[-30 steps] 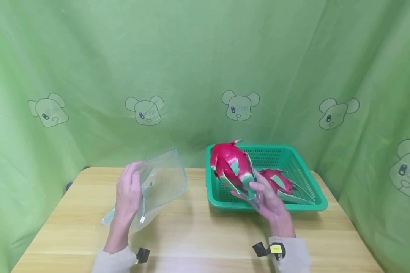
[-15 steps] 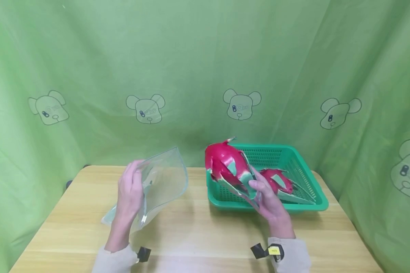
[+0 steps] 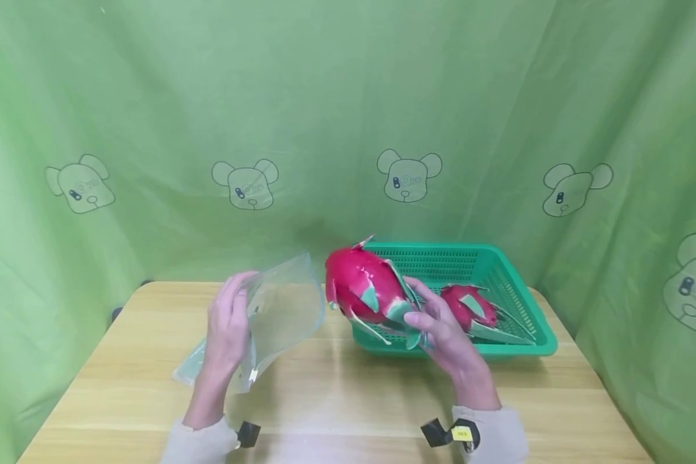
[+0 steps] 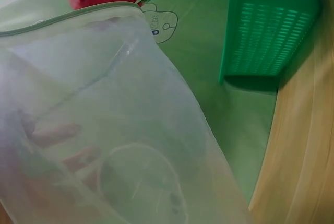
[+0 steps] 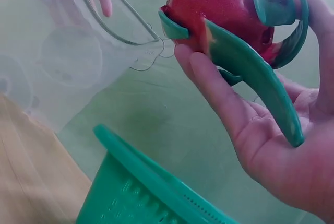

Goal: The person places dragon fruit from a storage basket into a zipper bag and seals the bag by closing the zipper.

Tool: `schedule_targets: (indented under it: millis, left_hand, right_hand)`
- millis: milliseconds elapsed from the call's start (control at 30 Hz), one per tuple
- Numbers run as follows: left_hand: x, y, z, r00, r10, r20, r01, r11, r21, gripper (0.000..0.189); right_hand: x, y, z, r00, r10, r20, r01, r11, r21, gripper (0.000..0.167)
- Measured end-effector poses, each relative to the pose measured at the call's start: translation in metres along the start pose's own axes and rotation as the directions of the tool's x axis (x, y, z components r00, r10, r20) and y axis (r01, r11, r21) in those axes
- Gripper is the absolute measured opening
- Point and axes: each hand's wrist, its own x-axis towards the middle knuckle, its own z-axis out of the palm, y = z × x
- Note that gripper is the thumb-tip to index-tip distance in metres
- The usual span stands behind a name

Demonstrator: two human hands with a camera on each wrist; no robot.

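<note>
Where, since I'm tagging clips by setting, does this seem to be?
Probably a makeshift indoor recording booth: a printed green curtain hangs behind and on both sides of a wood-grain table, and small black devices sit at both cuffs.

Head view faces forward, down; wrist views, nearer, share bag [image 4: 141, 104]

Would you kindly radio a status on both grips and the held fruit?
Left grip on clear bag, mouth open. Right grip on dragon fruit, outside the bag. Nothing visible between fruit and bag.
</note>
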Motion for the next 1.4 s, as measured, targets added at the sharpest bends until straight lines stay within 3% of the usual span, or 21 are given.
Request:
schedule_targets:
  millis: [567, 1033, 1267, 1400]
  left_hand:
    - [-0.005, 0.005, 0.009, 1.0, 0.023, 0.019, -0.023, 0.999, 0.023, 0.039]
    - [-0.004, 0.006, 0.012, 0.999, 0.034, 0.029, -0.035, 0.999, 0.034, 0.039]
    - [-0.005, 0.007, 0.013, 0.999, 0.033, 0.042, -0.034, 0.999, 0.026, 0.039]
    - [-0.006, 0.006, 0.014, 0.998, 0.04, 0.044, -0.041, 0.999, 0.028, 0.039]
  right_hand:
    - [0.005, 0.0, 0.024, 0.996, -0.075, 0.057, 0.082, 0.988, -0.128, 0.049]
    - [0.009, 0.003, 0.044, 1.0, 0.015, -0.001, -0.015, 0.978, -0.208, 0.057]
    - [0.01, 0.005, 0.048, 0.998, 0.037, -0.041, -0.048, 0.945, -0.325, 0.057]
    - [0.01, 0.004, 0.051, 0.992, 0.09, -0.091, -0.119, 0.906, -0.406, 0.054]
